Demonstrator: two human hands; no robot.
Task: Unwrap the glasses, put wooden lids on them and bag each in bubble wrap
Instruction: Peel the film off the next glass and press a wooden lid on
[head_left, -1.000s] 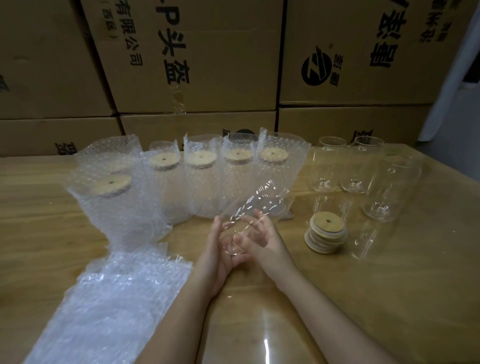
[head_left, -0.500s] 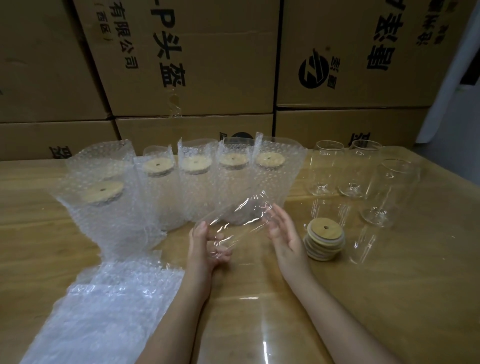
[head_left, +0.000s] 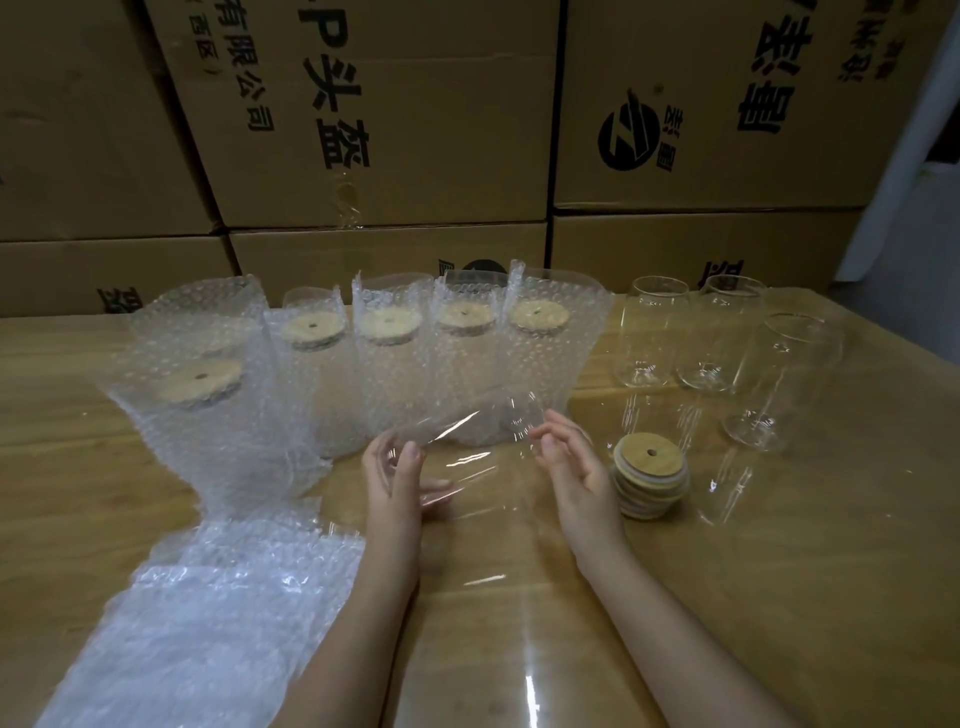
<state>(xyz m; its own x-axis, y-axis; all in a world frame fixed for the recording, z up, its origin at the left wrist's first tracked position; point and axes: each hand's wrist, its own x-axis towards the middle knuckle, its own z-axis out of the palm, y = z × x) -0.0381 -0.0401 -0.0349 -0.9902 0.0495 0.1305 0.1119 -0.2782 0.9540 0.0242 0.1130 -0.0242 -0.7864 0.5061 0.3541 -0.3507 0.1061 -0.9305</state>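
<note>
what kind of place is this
Probably a warehouse or packing room: stacked printed cardboard boxes wall in a wooden table holding bubble-wrapped lidded glasses, bare glasses and a pile of bubble wrap bags.

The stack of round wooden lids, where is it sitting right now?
In the head view, the stack of round wooden lids sits on the wooden table just right of the right hand, in front of the bare clear glasses.
</note>
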